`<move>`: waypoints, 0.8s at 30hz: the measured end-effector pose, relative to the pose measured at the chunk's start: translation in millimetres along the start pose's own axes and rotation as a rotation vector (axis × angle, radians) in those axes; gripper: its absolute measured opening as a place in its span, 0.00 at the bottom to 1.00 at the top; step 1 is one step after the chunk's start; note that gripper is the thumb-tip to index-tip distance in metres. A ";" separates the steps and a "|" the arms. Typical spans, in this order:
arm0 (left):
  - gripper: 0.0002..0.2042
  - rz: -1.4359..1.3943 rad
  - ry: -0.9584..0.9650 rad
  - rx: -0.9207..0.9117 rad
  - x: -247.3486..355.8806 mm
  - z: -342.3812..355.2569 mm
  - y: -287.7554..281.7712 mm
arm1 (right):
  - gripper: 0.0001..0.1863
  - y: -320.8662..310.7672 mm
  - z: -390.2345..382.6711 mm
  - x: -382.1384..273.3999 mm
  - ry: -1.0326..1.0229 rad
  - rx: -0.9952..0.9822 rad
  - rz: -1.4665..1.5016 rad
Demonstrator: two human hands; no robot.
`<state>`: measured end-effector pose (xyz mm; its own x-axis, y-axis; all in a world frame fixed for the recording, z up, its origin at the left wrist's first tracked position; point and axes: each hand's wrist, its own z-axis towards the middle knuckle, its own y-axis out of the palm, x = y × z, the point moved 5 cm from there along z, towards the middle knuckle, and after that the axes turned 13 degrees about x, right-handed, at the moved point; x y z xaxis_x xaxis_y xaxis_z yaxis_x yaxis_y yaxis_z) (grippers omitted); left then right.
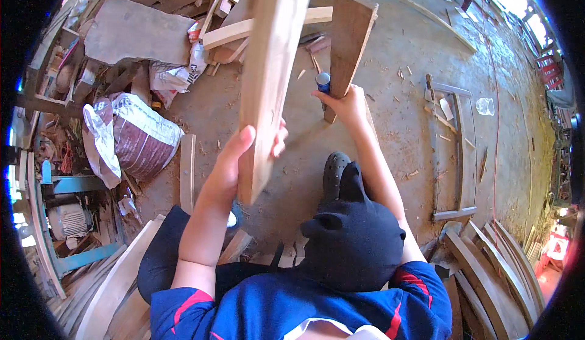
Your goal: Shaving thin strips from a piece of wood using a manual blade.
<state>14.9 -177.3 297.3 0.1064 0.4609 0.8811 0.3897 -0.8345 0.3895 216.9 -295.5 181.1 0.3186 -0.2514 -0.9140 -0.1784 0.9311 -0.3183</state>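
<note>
My left hand is closed round the lower part of a long, pale wooden beam. It stands tilted in front of me, and its upper end runs out of the head view. My right hand grips a darker, tapered wooden board near its lower end, thumb across its face. Beside that thumb is a small blue cylinder with a grey top; whether I touch it I cannot tell. Behind the beam lies a pale curved wooden piece.
Left are a flat slab, a filled sack and a blue-framed machine. A wooden frame and a clear plastic cup lie right on the floor. Curved planks are stacked near right. Wood scraps litter the floor.
</note>
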 end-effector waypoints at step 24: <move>0.35 -0.433 -0.029 -0.433 -49.8 9.6 -1.8 | 0.20 2.8 -1.9 15.7 -0.002 -0.065 0.042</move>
<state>17.7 -195.8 250.1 0.0489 0.7886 0.6129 -0.0033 -0.6135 0.7897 219.7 -297.4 165.5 0.3111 -0.2119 -0.9265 -0.2517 0.9217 -0.2953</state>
